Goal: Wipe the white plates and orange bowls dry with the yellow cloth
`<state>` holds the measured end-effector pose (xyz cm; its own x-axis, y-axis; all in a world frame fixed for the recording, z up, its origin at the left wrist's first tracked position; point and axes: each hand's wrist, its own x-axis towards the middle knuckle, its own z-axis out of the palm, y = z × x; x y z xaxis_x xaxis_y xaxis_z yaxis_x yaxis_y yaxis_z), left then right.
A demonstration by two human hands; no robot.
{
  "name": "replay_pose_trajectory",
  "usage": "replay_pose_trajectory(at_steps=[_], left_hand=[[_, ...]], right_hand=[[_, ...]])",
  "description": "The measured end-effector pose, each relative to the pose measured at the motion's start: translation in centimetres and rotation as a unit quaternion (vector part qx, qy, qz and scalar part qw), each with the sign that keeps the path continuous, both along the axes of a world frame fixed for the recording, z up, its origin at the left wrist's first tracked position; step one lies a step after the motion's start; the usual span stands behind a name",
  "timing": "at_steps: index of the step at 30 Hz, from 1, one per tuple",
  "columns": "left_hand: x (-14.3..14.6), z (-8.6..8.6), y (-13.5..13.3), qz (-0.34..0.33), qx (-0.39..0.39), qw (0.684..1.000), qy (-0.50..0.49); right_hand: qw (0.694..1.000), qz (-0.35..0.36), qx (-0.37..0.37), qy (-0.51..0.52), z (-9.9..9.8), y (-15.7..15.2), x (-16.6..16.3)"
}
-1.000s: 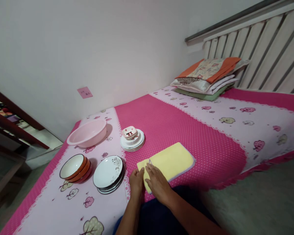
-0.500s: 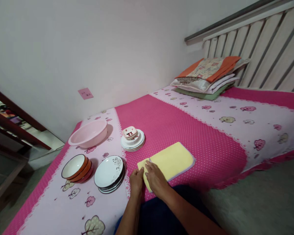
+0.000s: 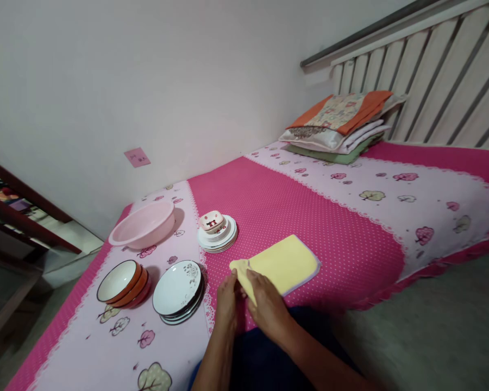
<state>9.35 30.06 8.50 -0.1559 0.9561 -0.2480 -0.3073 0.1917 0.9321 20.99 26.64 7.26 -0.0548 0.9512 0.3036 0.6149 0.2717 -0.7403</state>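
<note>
Extending rightward from half-curled left hand [image 3: 227,298] and right hand [image 3: 266,305], yellow cloth [image 3: 288,263] is gripped by both.

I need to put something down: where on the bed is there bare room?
Bare bedspread lies between the yellow cloth and the cushion pile. It is crowded left of the cloth: pink basin, orange bowls, flowered plates, white dishes. Left hand and right hand occupy the cloth's left end.
</note>
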Motion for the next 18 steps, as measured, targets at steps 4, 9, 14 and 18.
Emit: replay_pose_trajectory(at_steps=[4,9,14,18], left_hand=[[1.2,-0.6,-0.5,0.006,0.024,1.000,0.002],[2.5,-2.1,0.0,0.010,0.011,0.999,0.041],[3.5,-3.6,1.5,-0.071,-0.037,0.995,0.056],[4.3,-4.7,2.3,-0.089,-0.043,0.993,0.064]], right_hand=[[0.998,-0.058,-0.019,0.022,-0.6,1.7,4.3],[0.994,-0.111,-0.023,-0.002,-2.1,2.4,7.4],[0.991,-0.121,0.036,-0.044,-1.4,2.4,7.0],[0.994,-0.067,0.052,-0.075,-1.2,2.0,5.0]])
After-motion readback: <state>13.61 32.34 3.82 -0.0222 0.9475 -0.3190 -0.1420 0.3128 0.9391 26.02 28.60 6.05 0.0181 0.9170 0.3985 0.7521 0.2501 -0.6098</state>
